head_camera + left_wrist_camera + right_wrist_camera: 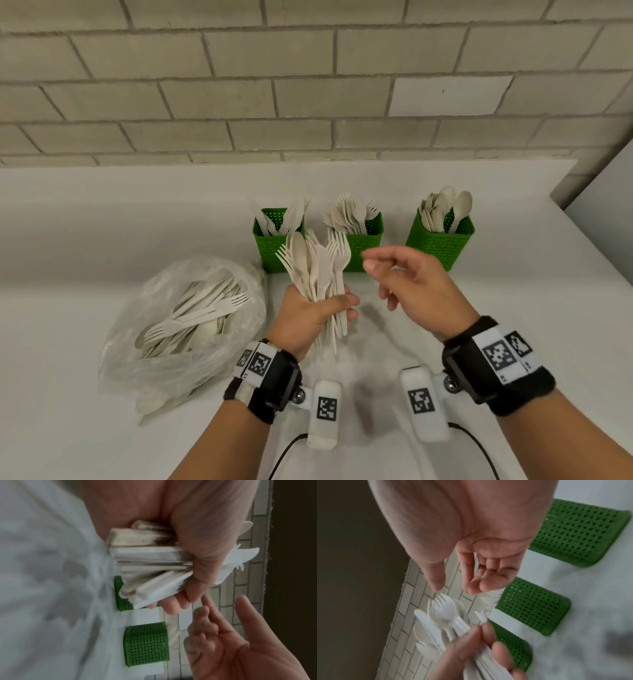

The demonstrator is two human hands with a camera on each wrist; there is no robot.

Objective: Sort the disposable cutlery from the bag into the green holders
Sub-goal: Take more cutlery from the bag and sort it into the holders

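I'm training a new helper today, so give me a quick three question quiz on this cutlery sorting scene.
1. True or false: the right hand holds a fork.
2. Which hand grips the mixed bundle of cutlery?
3. Multiple choice: the right holder contains A) knives B) forks C) spoons.

Key:
1. False; it is empty, fingers loosely curled beside the bundle.
2. The left hand.
3. C; the middle holder has forks, and the left holder appears to have knives. More cutlery remains in the plastic bag.
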